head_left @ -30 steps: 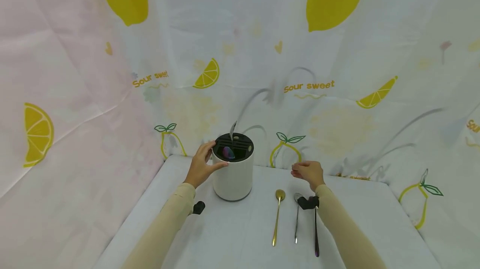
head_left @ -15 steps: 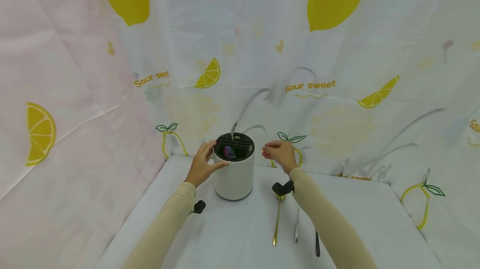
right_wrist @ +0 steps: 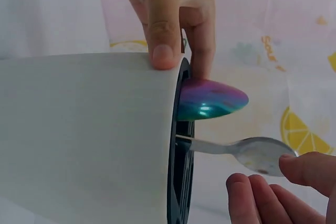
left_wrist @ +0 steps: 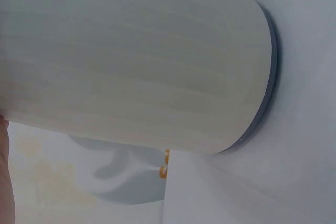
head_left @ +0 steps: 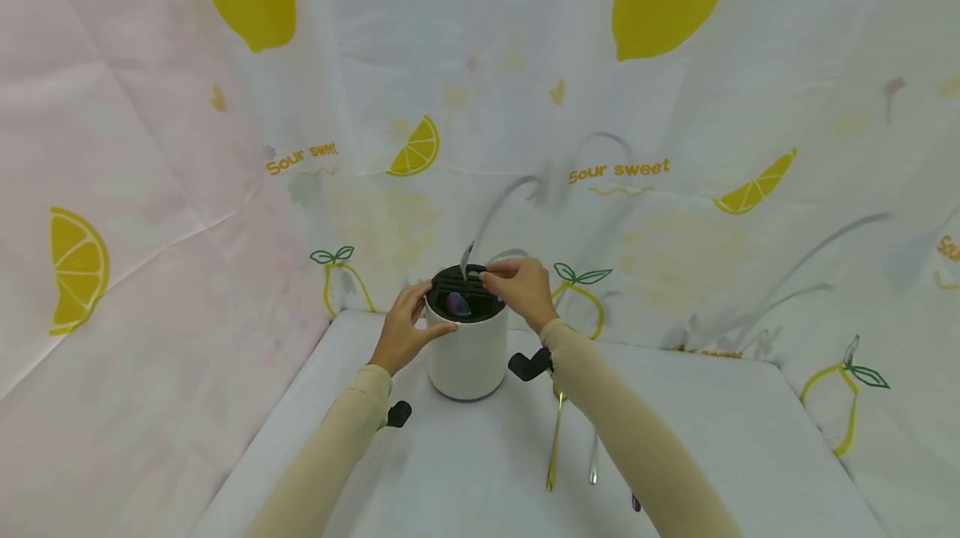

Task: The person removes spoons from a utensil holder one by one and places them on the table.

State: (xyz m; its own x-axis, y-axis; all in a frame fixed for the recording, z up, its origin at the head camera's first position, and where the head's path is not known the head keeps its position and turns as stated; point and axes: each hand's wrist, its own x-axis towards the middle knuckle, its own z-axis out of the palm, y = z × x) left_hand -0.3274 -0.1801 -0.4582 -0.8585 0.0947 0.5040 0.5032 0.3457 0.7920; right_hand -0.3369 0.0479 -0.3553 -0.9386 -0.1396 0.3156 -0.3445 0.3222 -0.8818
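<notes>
A white cylindrical utensil holder [head_left: 467,367] with a black slotted top [head_left: 480,311] stands upright on the table. My left hand [head_left: 401,334] grips it at the upper left, thumb on the front wall, fingers at the rim. From the top stick out a rainbow-coloured spoon [right_wrist: 210,99] and a silver spoon [right_wrist: 260,156], bowls up. Over the holder's right side is my right hand [head_left: 519,288], beside the silver spoon. In the right wrist view its thumb overlaps the bowl's tip, fingers bent below with a gap; contact cannot be made out.
Right of the holder, a gold spoon [head_left: 555,442], a silver handle [head_left: 594,463] and a dark handle [head_left: 636,503] lie on the white table [head_left: 465,471], partly behind my right forearm. A lemon-print cloth [head_left: 480,87] hangs close behind the holder.
My right hand has moved left, from above the spoons on the table to the holder's top, carrying nothing visible. The left hand and the holder have stayed in place.
</notes>
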